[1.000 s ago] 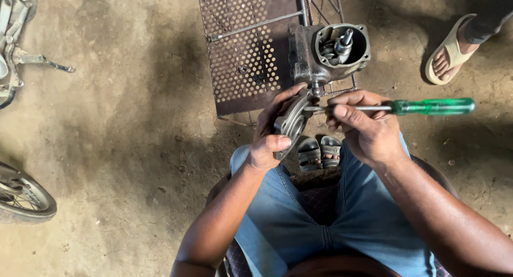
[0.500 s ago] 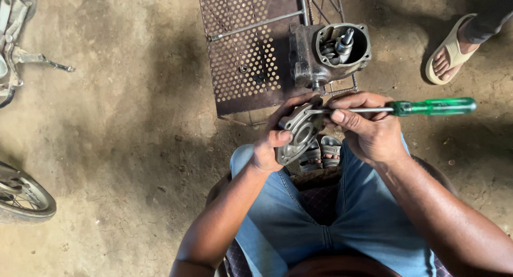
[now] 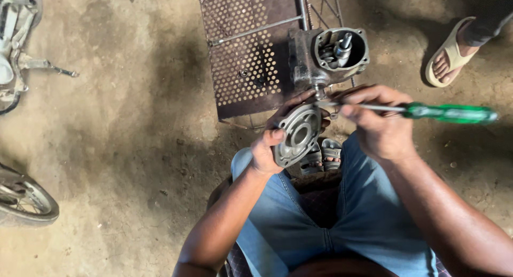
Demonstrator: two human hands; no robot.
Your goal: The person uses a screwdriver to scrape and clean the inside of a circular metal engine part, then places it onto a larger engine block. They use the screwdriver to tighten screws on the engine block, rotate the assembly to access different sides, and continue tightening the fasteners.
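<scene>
The person sits over a dirt floor, legs in blue jeans below the hands. Just beyond the hands stands a rusty perforated rack, and on its right part sits a grey metal housing. The housing is open on top: its round mouth shows a shaft and other inner parts, so the cover is already off it.

That cover is now in the left hand. It is a round grey plate with a hole in the middle and small ears on the rim, and it is held tilted, apart from the housing and just below it. The left hand is closed around its lower edge, thumb on the face.

The right hand is closed on a screwdriver with a green handle. The handle points away to the right, and the metal tip reaches toward the upper edge of the cover, close under the housing. I cannot tell whether the tip touches the cover or a screw.

So, as I judge it, the opening of the housing is done, and work on the cover itself is in hand; the inner parts look untouched.

Far to the left of the hands lie a wheel and a scooter part. Beyond the right hand is another person's foot in a sandal.
</scene>
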